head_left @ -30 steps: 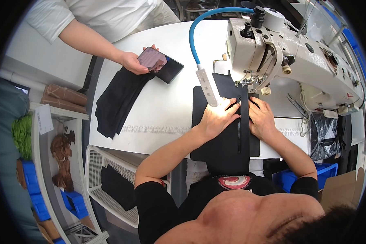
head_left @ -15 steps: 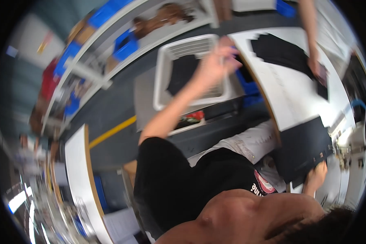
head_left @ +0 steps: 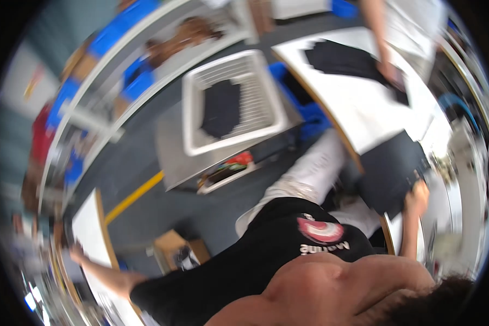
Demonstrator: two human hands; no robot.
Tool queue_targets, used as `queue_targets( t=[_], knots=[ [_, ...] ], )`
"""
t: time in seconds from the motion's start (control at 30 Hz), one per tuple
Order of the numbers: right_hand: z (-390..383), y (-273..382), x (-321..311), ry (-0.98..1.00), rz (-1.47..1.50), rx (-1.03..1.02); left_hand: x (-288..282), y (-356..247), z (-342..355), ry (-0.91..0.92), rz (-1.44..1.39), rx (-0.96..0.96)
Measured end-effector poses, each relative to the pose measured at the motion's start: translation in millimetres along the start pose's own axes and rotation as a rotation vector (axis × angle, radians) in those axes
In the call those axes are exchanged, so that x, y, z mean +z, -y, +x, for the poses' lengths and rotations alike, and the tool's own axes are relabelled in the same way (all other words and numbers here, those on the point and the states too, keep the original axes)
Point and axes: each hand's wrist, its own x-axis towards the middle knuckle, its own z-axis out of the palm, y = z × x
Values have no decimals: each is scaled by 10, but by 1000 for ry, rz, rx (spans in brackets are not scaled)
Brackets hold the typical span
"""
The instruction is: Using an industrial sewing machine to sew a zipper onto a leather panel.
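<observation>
My left arm stretches far out to the left. My left hand (head_left: 77,254) is over the white-topped table (head_left: 91,228) there; motion smears its fingers, and whether anything is in them cannot be made out. On the right, my right hand (head_left: 417,199) has its fingers closed at the edge of a flat black fabric piece (head_left: 391,168). That piece lies across the corner of the white worktable (head_left: 358,117), beside a pale machine (head_left: 451,209) with small metal parts. Part of the piece's near edge is hidden by my hand.
A white basket (head_left: 280,119) holding black cut pieces (head_left: 221,108) stands on a grey metal surface (head_left: 168,146). Across the worktable, a co-worker's hand (head_left: 388,73) touches black fabric (head_left: 342,58). A cardboard box (head_left: 171,244) sits low on my left; shelving (head_left: 163,81) runs behind.
My left hand has swung from above the basket's right side out to the far left table. My right hand remains at the black fabric piece. The whole view has shifted slightly.
</observation>
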Motion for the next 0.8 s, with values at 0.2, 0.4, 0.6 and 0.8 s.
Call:
queue_targets(
  t=[0.2,0.4,0.6,0.8],
  knots=[
    [-34,186,-179,-21,-17,-123,1147,-3384,-819,722,-530,747],
    [-22,269,-223,-33,-68,-107,1200,-6587,-4236,1353,-534,1363],
    [-26,269,-210,-83,-57,-143,336,-5981,-6759,2143,-286,2210],
    [-35,274,-201,-44,-70,-132,642,-5168,-6811,1732,-561,2629]
  ],
)
